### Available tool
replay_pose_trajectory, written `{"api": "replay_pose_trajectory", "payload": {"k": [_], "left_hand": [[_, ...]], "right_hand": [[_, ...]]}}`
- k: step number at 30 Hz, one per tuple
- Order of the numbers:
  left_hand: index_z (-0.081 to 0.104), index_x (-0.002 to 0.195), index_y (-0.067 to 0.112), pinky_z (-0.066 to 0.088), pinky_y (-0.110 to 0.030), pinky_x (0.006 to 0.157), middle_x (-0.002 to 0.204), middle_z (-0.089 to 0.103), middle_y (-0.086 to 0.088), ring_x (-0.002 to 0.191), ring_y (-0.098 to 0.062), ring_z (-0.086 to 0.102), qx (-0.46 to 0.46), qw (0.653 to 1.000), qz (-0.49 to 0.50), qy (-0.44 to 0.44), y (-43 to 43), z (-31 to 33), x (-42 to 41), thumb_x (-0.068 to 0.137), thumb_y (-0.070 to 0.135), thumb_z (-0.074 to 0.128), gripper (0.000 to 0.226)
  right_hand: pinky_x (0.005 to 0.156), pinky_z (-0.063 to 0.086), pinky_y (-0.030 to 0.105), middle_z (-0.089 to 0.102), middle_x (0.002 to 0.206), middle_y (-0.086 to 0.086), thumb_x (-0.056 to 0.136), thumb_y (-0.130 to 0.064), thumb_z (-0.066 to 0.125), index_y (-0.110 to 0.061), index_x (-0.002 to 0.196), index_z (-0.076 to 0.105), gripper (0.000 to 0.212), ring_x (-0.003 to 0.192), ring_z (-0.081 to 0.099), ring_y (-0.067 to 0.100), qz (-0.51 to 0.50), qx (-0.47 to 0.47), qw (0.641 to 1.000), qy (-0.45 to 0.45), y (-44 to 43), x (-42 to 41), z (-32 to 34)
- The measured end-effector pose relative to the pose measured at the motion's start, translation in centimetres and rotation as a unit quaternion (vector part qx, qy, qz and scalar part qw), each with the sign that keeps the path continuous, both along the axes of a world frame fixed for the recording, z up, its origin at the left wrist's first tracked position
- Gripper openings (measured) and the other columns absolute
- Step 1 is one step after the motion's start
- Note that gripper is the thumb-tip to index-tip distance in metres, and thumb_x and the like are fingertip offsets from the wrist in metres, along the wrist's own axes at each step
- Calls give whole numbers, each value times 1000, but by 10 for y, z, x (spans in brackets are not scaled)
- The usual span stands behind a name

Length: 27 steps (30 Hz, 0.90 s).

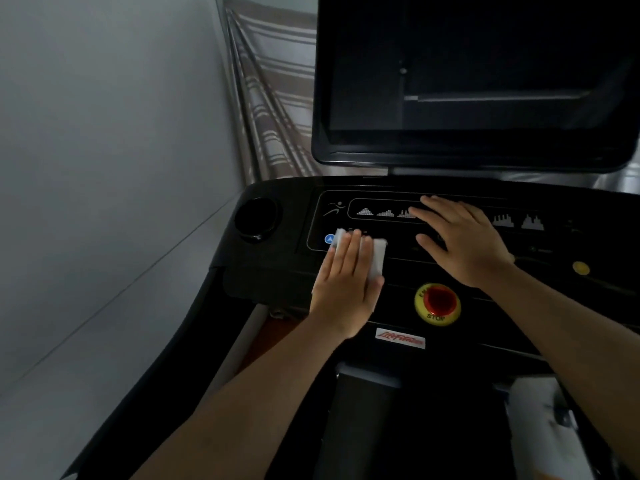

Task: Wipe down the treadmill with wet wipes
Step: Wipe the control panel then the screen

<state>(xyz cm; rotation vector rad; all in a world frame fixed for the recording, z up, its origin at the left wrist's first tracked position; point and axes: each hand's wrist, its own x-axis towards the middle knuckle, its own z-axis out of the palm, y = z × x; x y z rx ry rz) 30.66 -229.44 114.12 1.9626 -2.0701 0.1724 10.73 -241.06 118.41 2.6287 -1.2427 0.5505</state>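
Pressing a folded white wet wipe (372,251) flat against the treadmill console (277,271), the left hand (343,289) lies palm down with its fingers straight and close together, not curled round anything; the wipe is pinned under the palm and fingers and shows past the fingertips and along the thumb side. Left of this hand, a round black cup holder (257,218) is sunk into the console's corner. Just beyond the fingertips, a blue round button with a white up arrow (329,239) peeks out at the wipe's edge, and a white running-figure icon (335,208) sits farther up the panel. The left forearm comes in from the lower left, wrist nearly straight.

Right of the wiping hand and nearer the person, a red mushroom button in a yellow ring (438,303) reads "STOP" along its lower edge; the lettering on its upper edge is only partly legible. Below it, a small white badge (400,339) carries red script that looks like "Life Fitness", though it is blurred.

Farther right, the right hand (464,237) rests open and empty on the panel, fingers spread and flat, covering part of a row of white programme-profile icons (375,213). Its forearm runs in from the lower right. Above both hands stands the dark, switched-off display screen (467,81).
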Motion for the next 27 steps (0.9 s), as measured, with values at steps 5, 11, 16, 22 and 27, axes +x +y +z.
{"api": "replay_pose_trajectory", "payload": {"k": [5, 11, 16, 22, 27], "left_hand": [[-17, 152, 16, -15, -34, 120, 161, -22, -4, 145, -16, -26, 14, 1000, -9, -10, -40, 20, 2, 101, 47, 6, 64], [-14, 153, 15, -14, -35, 120, 161, -20, -4, 147, -16, -23, 19, 1000, 1, -10, -77, 36, 4, 104, 42, 14, 63], [-15, 153, 16, -12, -37, 121, 161, -21, -4, 147, -16, -24, 26, 1000, 9, 0, -84, 39, 1, 104, 43, 15, 64], [-16, 153, 15, -11, -38, 121, 161, -21, -5, 147, -17, -24, 34, 999, -2, -3, -47, 26, -12, 103, 44, 16, 66], [-15, 152, 16, -13, -35, 120, 161, -19, -4, 147, -16, -24, 7, 999, -35, -14, 2, 0, -23, 94, 53, 1, 71]], "right_hand": [[118, 22, 42, 39, 154, -1, 94, -55, 22, -27, 145, 44, 63, 144, 32, 17, 2, -9, 1000, -17, -1, 0, -1], [118, 20, 40, 38, 155, -2, 98, -50, 32, -28, 145, 44, 53, 144, 31, 15, 7, -17, 999, -32, -4, -1, -5], [120, 14, 37, 34, 157, -4, 99, -44, 42, -29, 147, 42, 50, 146, 27, 13, 7, -12, 999, -40, -4, -1, -4], [121, 12, 37, 30, 158, -4, 99, -48, 32, -29, 149, 38, 53, 147, 23, 12, 3, -5, 999, -38, -3, -1, -5], [122, 10, 37, 27, 160, -4, 100, -47, 29, -29, 150, 36, 54, 148, 20, 12, 3, -5, 999, -32, -2, -1, -7]]}}
